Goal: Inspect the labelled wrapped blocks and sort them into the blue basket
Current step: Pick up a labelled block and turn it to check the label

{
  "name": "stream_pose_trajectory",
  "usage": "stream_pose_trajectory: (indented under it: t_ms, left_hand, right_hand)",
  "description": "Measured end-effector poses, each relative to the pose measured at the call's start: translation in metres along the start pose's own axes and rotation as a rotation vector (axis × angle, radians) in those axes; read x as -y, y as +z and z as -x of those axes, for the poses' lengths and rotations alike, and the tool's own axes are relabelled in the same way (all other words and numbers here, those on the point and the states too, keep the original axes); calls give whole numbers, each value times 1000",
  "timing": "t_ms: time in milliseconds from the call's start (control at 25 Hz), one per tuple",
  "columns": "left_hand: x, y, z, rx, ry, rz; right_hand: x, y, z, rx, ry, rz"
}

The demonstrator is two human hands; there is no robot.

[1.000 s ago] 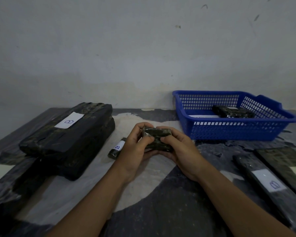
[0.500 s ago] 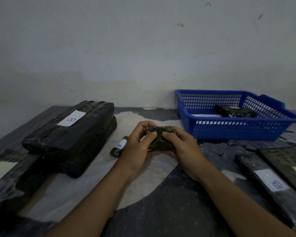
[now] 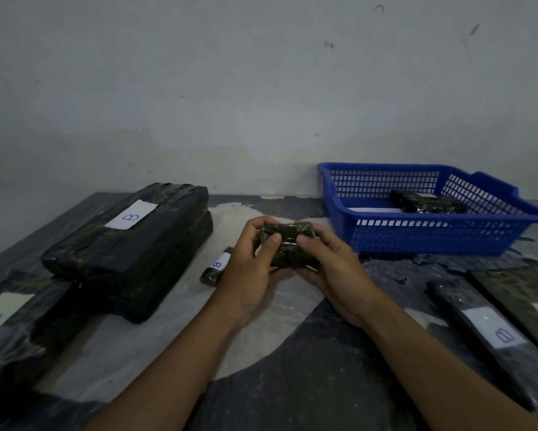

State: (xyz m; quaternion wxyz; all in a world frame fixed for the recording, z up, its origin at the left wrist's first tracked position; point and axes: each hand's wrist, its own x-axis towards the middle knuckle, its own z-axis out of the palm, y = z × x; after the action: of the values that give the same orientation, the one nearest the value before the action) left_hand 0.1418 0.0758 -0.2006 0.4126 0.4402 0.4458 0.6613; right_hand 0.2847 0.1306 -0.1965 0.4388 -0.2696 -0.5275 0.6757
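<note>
You hold a small wrapped block (image 3: 287,245) in both hands, raised just above the surface (image 3: 292,384) near its middle. Your left hand (image 3: 252,269) curls round the block's left end, thumb pressed on its top face. Your right hand (image 3: 329,269) curls round the right end, thumb on top as well; the two thumbs nearly meet. No label shows on the face turned up to you.

The blue basket (image 3: 429,241) stands to the right and behind the block, its near left corner close to your right hand but apart from it. Its back edge lies close to the wall (image 3: 261,88). Inside it one dark wrapped block (image 3: 426,204) lies toward the right rear, on something white.

Just left of your left hand a small narrow block with a B label (image 3: 215,267) lies on the surface, partly hidden by the hand. Further left, a large wrapped block with a B label (image 3: 127,241) rests on top of another dark bundle (image 3: 59,321); its right edge is well apart from your hands. At the far left edge a pale label (image 3: 0,312) shows on a wrapped piece.

On the right, two long wrapped slabs lie side by side: the nearer one (image 3: 491,340) carries a B label, the farther one (image 3: 522,300) runs out of view. Bare surface lies between your forearms and in front of the basket.
</note>
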Motion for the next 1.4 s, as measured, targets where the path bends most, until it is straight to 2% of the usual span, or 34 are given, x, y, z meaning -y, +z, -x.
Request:
stream_pose_trajectory:
  t_ms: [120, 280, 400, 520, 760, 1080, 1400]
  left_hand:
    - [-1, 1, 1, -37, 72, -26]
    - [0, 1, 1, -56, 95, -238]
    - [0, 2, 2, -87, 98, -230]
    - [-5, 4, 7, 17, 92, -216]
    - [-4, 1, 5, 67, 43, -223]
    - [3, -1, 4, 47, 85, -273]
    - [5, -3, 2, 79, 65, -250]
  right_hand:
    - [7, -2, 1, 22, 116, -193]
    - [3, 4, 5, 76, 177, -296]
    - [-2, 5, 5, 25, 80, -243]
    - [-2, 5, 4, -21, 17, -138]
    - [-2, 4, 4, -14, 74, -156]
    - [-11, -1, 0, 41, 13, -26]
    - [-19, -2, -5, 10, -14, 44]
